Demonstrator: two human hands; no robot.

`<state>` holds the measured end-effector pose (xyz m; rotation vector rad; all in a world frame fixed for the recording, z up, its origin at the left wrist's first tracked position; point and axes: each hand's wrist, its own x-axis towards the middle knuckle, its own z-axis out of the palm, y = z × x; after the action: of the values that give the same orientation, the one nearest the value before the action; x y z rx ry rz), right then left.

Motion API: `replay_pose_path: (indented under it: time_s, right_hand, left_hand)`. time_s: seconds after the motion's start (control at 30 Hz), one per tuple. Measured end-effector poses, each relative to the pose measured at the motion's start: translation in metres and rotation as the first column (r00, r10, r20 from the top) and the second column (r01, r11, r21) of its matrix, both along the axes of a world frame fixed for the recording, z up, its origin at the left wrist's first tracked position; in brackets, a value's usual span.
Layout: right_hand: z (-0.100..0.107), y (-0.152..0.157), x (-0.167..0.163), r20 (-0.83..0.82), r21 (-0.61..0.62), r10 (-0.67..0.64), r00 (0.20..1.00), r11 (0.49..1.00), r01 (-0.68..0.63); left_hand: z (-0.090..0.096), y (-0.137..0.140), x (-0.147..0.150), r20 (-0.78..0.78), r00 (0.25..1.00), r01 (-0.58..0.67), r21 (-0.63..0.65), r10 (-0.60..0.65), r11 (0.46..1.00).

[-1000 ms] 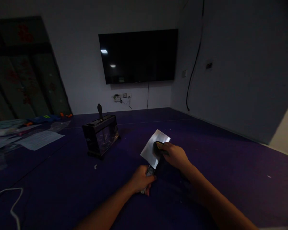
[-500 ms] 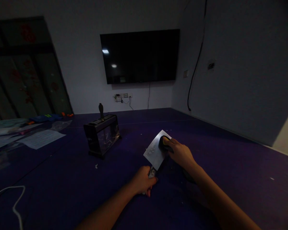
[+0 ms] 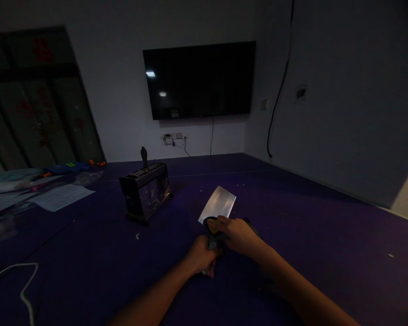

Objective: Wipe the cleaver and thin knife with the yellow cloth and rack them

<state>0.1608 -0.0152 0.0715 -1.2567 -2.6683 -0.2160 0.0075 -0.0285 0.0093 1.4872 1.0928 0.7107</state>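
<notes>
Since half a second earlier, the right hand (image 3: pixel 240 233) has slid down along the cleaver (image 3: pixel 218 203), from beside the outer part of its blade to the end next to the handle (image 3: pixel 213 243). Taking the black box (image 3: pixel 147 190) as the landmark, the cleaver lies to its right, with the handle end nearer the wearer than the box. Its long axis runs away from the wearer, leaning right, the blade at the far end with one broad face showing. Right of the box and nearer, the left hand (image 3: pixel 200 254) has its fingers closed around the handle, forearm slanting in from the wearer's left. Reaching across from the right, the other hand is palm-down, fingers gripping a black-and-yellow tool (image 3: pixel 212 225) over the blade's near end; whether it touches the metal, I cannot tell.
</notes>
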Motion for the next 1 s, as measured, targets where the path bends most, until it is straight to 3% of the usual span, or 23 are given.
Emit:
replay_pose_path:
  time_s: [0.13,0.47,0.77,0.9,1.0]
  right_hand:
    - [0.003,-0.008,-0.007,0.013,-0.015,0.084,0.996,0.996,-0.084]
    - [0.002,-0.008,-0.005,-0.034,-0.03,0.106,0.994,0.994,-0.107]
    - [-0.003,0.015,0.016,-0.146,0.021,-0.147,0.978,0.988,0.151]
    - [0.003,0.024,0.036,-0.218,0.079,-0.295,0.93,0.945,0.318]
    - [0.007,0.028,0.05,-0.291,0.119,-0.406,0.866,0.883,0.454]
  left_hand:
    - [-0.001,0.0,0.001,0.016,0.999,-0.042,-0.018,0.042,0.999]
    - [-0.001,0.001,0.0,-0.001,1.0,-0.016,-0.007,0.016,1.0]
    - [0.003,-0.001,-0.001,-0.08,0.996,0.036,0.04,-0.033,0.999]
    - [0.006,-0.002,-0.002,-0.181,0.981,0.074,0.036,-0.066,0.997]
    - [0.01,-0.003,-0.001,-0.231,0.969,0.099,0.046,-0.085,0.994]
